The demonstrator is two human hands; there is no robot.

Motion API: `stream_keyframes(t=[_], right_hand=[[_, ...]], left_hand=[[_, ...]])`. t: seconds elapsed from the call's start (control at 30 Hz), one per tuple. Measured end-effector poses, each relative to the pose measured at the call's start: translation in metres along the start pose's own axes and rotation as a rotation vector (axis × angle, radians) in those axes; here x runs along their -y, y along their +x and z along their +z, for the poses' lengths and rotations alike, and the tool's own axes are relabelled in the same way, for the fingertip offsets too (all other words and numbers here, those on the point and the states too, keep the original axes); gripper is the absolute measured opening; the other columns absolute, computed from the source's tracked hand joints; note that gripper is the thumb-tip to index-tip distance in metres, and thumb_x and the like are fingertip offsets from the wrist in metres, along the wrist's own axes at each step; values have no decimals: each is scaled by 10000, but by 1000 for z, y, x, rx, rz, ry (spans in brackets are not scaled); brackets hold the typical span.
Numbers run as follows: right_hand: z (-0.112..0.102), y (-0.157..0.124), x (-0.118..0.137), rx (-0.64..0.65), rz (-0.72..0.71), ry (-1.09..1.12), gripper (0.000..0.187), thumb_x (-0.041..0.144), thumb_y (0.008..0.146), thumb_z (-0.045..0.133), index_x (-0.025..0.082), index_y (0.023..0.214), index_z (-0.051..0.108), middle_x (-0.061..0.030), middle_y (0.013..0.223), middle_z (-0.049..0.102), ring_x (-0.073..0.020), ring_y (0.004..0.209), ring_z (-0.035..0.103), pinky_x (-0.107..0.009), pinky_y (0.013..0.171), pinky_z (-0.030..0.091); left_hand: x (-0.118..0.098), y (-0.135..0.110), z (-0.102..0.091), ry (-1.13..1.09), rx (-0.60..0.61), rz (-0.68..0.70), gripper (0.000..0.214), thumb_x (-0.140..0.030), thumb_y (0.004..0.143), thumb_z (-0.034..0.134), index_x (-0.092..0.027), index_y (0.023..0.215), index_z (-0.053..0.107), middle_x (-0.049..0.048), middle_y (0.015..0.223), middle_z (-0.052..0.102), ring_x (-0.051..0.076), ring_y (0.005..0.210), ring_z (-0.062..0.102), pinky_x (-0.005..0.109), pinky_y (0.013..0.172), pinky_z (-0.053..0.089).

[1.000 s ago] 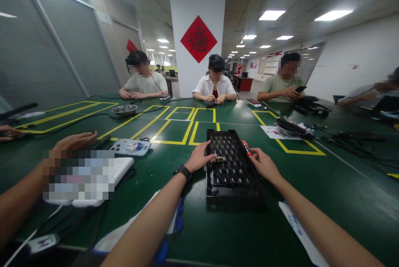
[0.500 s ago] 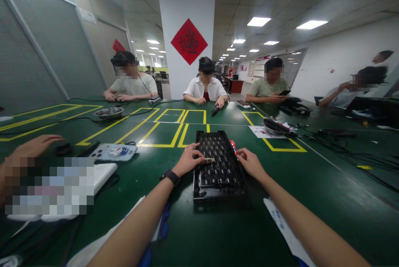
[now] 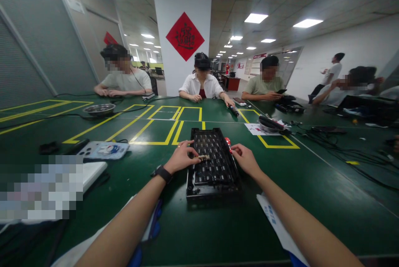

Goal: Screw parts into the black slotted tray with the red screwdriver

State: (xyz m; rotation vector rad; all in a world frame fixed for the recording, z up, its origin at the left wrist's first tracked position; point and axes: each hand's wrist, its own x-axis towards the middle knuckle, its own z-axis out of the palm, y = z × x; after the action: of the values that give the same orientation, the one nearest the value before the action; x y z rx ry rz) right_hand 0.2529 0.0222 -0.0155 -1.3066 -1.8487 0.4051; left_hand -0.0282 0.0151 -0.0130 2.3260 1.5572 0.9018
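Now, thumb and finger having closed, the strip over the case appears pinched by the left hand and thus controlled, while the red piece at the case's right edge is met by the right hand, grip unclear.

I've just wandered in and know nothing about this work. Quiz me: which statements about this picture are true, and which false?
1. A black case lies between the left hand and the right hand. True.
2. Both wrists are bare. False: a dark wristband is on the left one.
3. A small pale piece is by the left thumb. True.
4. The right hand is far from the case. False: its fingertips are by a red item at the case's right side.
5. The table is green with yellow outlines. True.
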Motion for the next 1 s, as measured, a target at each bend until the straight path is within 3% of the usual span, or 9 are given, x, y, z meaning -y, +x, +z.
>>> stream_keyframes(t=[0.13, 0.27, 0.33, 0.47, 0.53, 0.67, 0.8, 1.0], right_hand=[[-4, -1, 4, -13, -6, 27, 224, 293, 773, 452, 157, 867, 604, -11, 697, 580, -127, 629, 496, -255, 616, 393], [-9, 3, 22, -43, -63, 68, 231, 284, 792, 447, 158, 910, 601, -40, 831, 605, -136, 727, 522, -272, 690, 415], [-8, 4, 39, 43, -137, 94, 258, 295, 788, 482, 165, 987, 582, -53, 917, 599, -143, 789, 530, -276, 711, 423], [3, 1, 72, 336, -300, 136, 426, 334, 755, 570, 199, 1154, 506, -70, 1090, 564, -169, 952, 527, -308, 807, 421], [11, -2, 81, 364, -326, 139, 383, 333, 768, 561, 200, 1127, 534, -64, 1058, 584, -171, 940, 538, -315, 822, 414], [18, -8, 80, 309, -285, 147, 219, 308, 777, 555, 184, 942, 629, -41, 886, 627, -146, 774, 559, -274, 709, 430], [16, -12, 73, 308, -186, 212, 218, 314, 757, 577, 180, 916, 642, -20, 770, 635, -121, 637, 541, -241, 601, 421], [14, -16, 71, 285, -128, 276, 205, 351, 749, 577, 170, 801, 657, -13, 692, 642, -121, 594, 542, -234, 553, 401]], left_hand=[[-3, 0, 0, 15, -33, 23, 203, -401, 629, 666, -218, 715, 686, 43, 1254, 463, 272, 1210, 327, 431, 1008, 288], [-12, -1, -4, 13, -99, 79, 173, -369, 647, 657, -228, 743, 685, 22, 1247, 481, 255, 1203, 323, 422, 1010, 293], [-20, -3, -7, -7, -112, 110, 162, -350, 655, 656, -242, 772, 684, 8, 1252, 484, 250, 1203, 322, 433, 1018, 279], [-36, -7, -12, -54, -77, 186, 130, -328, 668, 656, -265, 779, 683, -18, 1237, 504, 240, 1216, 309, 438, 1030, 254], [-40, -9, -12, -85, -59, 219, 128, -338, 673, 655, -267, 775, 683, -18, 1224, 516, 232, 1213, 314, 421, 1030, 258], [-42, -10, -10, -150, -40, 270, 148, -360, 667, 663, -266, 780, 685, -6, 1189, 536, 218, 1188, 345, 387, 1029, 265], [-46, -10, -7, -192, -6, 281, 146, -350, 679, 656, -265, 793, 686, 12, 1090, 573, 204, 1119, 409, 374, 997, 301], [-49, -11, -8, -234, 30, 272, 182, -391, 710, 621, -263, 824, 683, 24, 1021, 594, 195, 1049, 464, 370, 967, 331]])
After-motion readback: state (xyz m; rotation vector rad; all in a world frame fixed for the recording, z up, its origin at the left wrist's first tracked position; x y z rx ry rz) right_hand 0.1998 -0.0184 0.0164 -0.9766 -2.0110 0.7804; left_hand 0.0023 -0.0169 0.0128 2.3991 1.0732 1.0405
